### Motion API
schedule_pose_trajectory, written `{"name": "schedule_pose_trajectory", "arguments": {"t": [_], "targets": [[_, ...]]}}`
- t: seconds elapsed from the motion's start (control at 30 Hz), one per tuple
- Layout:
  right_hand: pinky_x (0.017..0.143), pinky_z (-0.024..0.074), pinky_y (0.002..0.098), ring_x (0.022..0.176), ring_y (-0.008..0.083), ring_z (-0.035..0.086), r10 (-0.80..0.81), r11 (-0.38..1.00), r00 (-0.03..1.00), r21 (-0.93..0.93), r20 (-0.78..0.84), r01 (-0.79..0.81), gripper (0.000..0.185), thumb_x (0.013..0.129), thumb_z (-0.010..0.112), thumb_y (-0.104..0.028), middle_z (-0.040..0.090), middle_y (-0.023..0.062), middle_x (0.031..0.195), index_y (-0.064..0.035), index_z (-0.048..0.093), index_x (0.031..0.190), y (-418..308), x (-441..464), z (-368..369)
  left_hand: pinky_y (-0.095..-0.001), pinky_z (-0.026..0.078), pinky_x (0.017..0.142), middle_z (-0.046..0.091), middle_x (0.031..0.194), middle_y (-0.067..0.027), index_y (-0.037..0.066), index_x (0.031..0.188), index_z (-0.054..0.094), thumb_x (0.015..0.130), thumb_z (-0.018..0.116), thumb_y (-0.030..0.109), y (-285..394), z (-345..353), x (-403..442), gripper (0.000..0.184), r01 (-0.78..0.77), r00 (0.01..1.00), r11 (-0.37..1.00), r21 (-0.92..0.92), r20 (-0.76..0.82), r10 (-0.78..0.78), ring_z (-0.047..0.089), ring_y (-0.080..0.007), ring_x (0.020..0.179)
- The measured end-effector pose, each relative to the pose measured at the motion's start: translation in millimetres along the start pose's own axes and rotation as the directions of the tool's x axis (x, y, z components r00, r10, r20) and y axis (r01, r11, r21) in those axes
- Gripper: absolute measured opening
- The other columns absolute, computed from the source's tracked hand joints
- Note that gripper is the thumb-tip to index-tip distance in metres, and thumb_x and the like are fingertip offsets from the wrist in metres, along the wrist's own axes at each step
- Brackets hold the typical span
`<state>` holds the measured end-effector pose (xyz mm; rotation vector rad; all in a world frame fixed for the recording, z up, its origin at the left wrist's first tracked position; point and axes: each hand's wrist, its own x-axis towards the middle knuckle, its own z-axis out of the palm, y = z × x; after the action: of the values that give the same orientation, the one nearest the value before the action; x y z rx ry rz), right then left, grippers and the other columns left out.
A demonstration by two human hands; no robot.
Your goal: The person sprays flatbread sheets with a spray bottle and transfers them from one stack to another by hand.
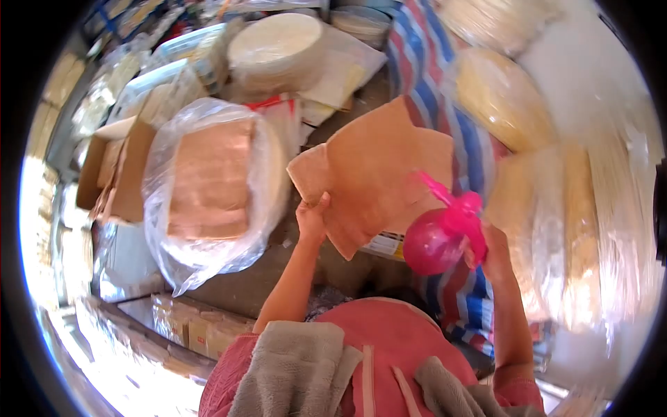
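Observation:
My left hand (313, 219) is closed on the lower left edge of a large brown sheet (379, 167), thumb on top. The sheet is held up in front of me, with a folded flap at its left side. My right hand (492, 254) is wrapped round a bright pink spray bottle (434, 243), whose nozzle points up and left over the sheet's right part. To the left, a flat brown folded piece (210, 181) of similar colour lies on a round stack covered in clear plastic (267, 201).
An open cardboard box (128, 174) stands at the left. Farther back is a tall stack of pale round sheets (276, 52). A striped red, white and blue cloth (427, 62) runs down the right, beside plastic-wrapped yellowish bundles (504, 97). Cardboard boxes (198, 326) stand at the lower left.

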<state>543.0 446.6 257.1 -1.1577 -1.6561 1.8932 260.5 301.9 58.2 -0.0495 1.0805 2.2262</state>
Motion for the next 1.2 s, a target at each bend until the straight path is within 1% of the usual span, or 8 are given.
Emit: {"name": "schedule_pose_trajectory", "arguments": {"t": [0.23, 0.37, 0.6, 0.9, 0.97, 1.03, 1.1, 1.2], "targets": [[0.035, 0.0357, 0.0251, 0.035, 0.0162, 0.044, -0.116, 0.991, 0.993, 0.062, -0.022, 0.117, 0.051, 0.093, 0.04, -0.044, 0.05, 0.009, 0.05, 0.0003, 0.055, 0.073, -18.2, -8.1, 44.8, -0.0328, 0.048, 0.082, 0.059, 0.106, -0.0065, 0.001, 0.111, 0.054, 0.082, 0.064, 0.005, 152.0, -93.7, 12.9, 0.032, -0.39, 0.91, 0.919, -0.061, -0.178, 0.374, 0.056, -0.0176, 0.094], [0.033, 0.0351, 0.024, 0.035, 0.0142, 0.045, -0.006, 0.996, 0.998, -0.088, -0.056, 0.001, 0.048, 0.092, 0.043, -0.045, 0.048, 0.0062, 0.047, -0.002, 0.055, 0.073, 0.0, -12.4, 47.2, -0.0366, 0.043, 0.096, 0.057, 0.111, -0.0081, 0.002, 0.117, 0.051, 0.083, 0.06, 0.001, 211.5, -186.3, 38.8, 0.035, -0.509, 0.832, 0.85, -0.135, -0.328, 0.447, 0.054, -0.0216, 0.102], [0.032, 0.0359, 0.0231, 0.036, 0.0123, 0.046, 0.077, 0.997, 0.98, 0.004, -0.182, -0.078, 0.044, 0.092, 0.044, -0.045, 0.049, 0.0033, 0.048, -0.0061, 0.055, 0.073, 27.8, -42.5, 42.9, -0.0388, 0.051, 0.084, 0.057, 0.109, -0.0132, -0.006, 0.114, 0.05, 0.084, 0.058, -0.002, 186.5, -368.6, 114.2, 0.031, -0.332, 0.685, 0.934, -0.135, -0.715, 0.14, 0.057, -0.0251, 0.095], [0.034, 0.0367, 0.0223, 0.038, 0.0115, 0.047, 0.07, 0.996, 0.969, 0.066, -0.238, -0.056, 0.046, 0.093, 0.041, -0.045, 0.05, 0.0031, 0.049, -0.0052, 0.057, 0.076, 46.1, -59.0, 9.4, -0.0374, 0.051, 0.077, 0.058, 0.104, -0.0143, -0.006, 0.114, 0.05, 0.082, 0.064, 0.008, 174.1, -388.8, 123.1, 0.038, -0.243, 0.595, 0.97, -0.001, -0.79, 0.148, 0.059, -0.0261, 0.087], [0.034, 0.0368, 0.0228, 0.038, 0.0113, 0.046, 0.118, 0.992, 0.956, 0.077, -0.27, -0.1, 0.048, 0.093, 0.041, -0.045, 0.049, 0.0032, 0.048, -0.0048, 0.057, 0.075, 63.4, -57.9, -16.3, -0.0401, 0.051, 0.077, 0.058, 0.105, -0.015, -0.006, 0.114, 0.051, 0.078, 0.068, 0.018, 153.9, -468.9, 151.5, 0.046, -0.296, 0.768, 0.953, 0.063, -0.577, 0.277, 0.059, -0.0267, 0.087], [0.035, 0.0372, 0.0237, 0.038, 0.0114, 0.046, 0.141, 0.984, 0.955, -0.067, -0.261, -0.163, 0.05, 0.092, 0.042, -0.047, 0.05, 0.0034, 0.05, -0.0045, 0.057, 0.071, 52.0, -57.8, -15.4, -0.0433, 0.047, 0.085, 0.056, 0.111, -0.0179, -0.005, 0.117, 0.049, 0.075, 0.068, 0.022, 172.4, -460.7, 140.4, 0.054, -0.029, 0.649, 0.974, 0.227, -0.737, 0.191, 0.055, -0.0281, 0.098], [0.036, 0.0364, 0.024, 0.038, 0.0113, 0.045, 0.185, 0.964, 0.947, -0.137, -0.263, -0.226, 0.049, 0.092, 0.044, -0.046, 0.05, 0.0033, 0.05, -0.005, 0.057, 0.068, 41.9, -49.0, -8.7, -0.0445, 0.042, 0.091, 0.054, 0.111, -0.0203, -0.004, 0.118, 0.048, 0.071, 0.07, 0.021, 212.5, -291.9, 53.7, 0.057, 0.448, 0.446, 0.623, 0.641, -0.764, 0.466, 0.05, -0.0302, 0.107], [0.037, 0.0352, 0.0237, 0.039, 0.0106, 0.045, 0.273, 0.896, 0.946, -0.312, -0.174, -0.316, 0.047, 0.091, 0.048, -0.045, 0.05, 0.003, 0.05, -0.0053, 0.056, 0.067, 48.7, -20.8, -12.6, -0.0455, 0.039, 0.094, 0.051, 0.113, -0.0211, -0.002, 0.117, 0.049, 0.067, 0.072, 0.018, 166.5, -262.8, 43.8, 0.058, 0.331, 0.423, 0.035, 0.943, -0.182, 0.888, 0.047, -0.0329, 0.11]]}}
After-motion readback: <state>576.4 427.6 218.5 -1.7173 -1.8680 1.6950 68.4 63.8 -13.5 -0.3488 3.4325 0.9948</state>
